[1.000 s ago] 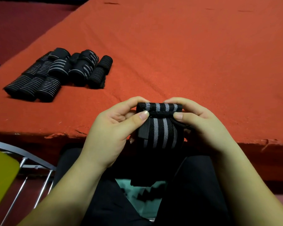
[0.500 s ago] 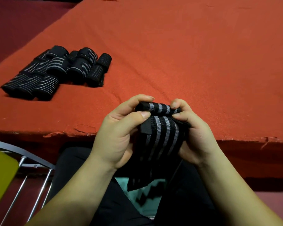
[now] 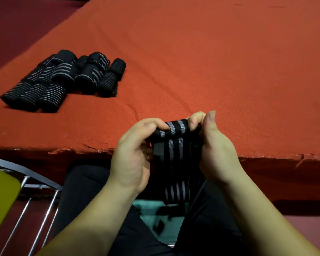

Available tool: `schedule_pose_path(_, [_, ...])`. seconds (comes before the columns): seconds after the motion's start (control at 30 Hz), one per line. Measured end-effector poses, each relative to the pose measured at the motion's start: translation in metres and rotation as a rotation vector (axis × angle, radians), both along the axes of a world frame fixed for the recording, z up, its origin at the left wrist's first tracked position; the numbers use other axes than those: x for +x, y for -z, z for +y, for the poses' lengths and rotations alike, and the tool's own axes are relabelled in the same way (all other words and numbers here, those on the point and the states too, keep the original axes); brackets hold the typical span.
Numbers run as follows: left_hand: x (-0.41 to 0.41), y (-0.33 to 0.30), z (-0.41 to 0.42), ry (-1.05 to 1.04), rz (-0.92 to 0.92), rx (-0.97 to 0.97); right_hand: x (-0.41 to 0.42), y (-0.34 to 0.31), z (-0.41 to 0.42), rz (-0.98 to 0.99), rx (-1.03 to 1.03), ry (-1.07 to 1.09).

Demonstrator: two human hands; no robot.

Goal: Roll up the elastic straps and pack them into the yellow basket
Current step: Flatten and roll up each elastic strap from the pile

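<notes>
As the head view shows, your left hand (image 3: 135, 154) and right hand (image 3: 214, 146) each clamp curled fingers on one end of the strap (image 3: 174, 145) roll, its axis crosswise between them, tail hanging toward your lap.

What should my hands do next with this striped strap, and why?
Probably keep turning the roll toward you: both the left hand and right hand pinch the strap at its rolled top, while a loose tail hangs below the table edge, unrolled.
</notes>
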State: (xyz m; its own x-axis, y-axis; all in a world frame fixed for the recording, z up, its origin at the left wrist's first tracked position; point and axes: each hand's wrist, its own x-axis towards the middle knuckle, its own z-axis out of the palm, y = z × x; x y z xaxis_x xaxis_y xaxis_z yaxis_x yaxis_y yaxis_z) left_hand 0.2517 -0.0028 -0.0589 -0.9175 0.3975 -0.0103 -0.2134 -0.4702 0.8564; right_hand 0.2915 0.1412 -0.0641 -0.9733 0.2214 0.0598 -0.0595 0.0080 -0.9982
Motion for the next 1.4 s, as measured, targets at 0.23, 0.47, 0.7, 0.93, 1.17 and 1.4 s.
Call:
schedule_pose_path(0.23, [0.000,0.009,0.002,-0.062,0.204,-0.198,-0.002,-0.004,-0.002,0.139,0.090,-0.003])
schedule_pose_path(0.47, [-0.009,0.004,-0.002,0.104,0.066,-0.263,-0.003,0.004,0.004,0.180,0.145,-0.007])
schedule_pose_path(0.7, [-0.010,0.006,-0.003,0.143,0.036,-0.202,-0.002,0.006,0.007,0.212,0.128,-0.037])
schedule_pose_path(0.93, [-0.005,0.004,0.003,0.095,0.062,-0.053,-0.002,0.008,0.016,0.161,0.097,-0.131])
schedule_pose_path(1.17, [-0.004,0.003,0.000,0.063,0.146,-0.107,-0.002,0.005,0.019,0.091,0.007,-0.185])
schedule_pose_path(1.4, [-0.008,0.003,-0.002,0.133,0.092,0.019,-0.001,0.004,0.016,0.057,-0.377,-0.283])
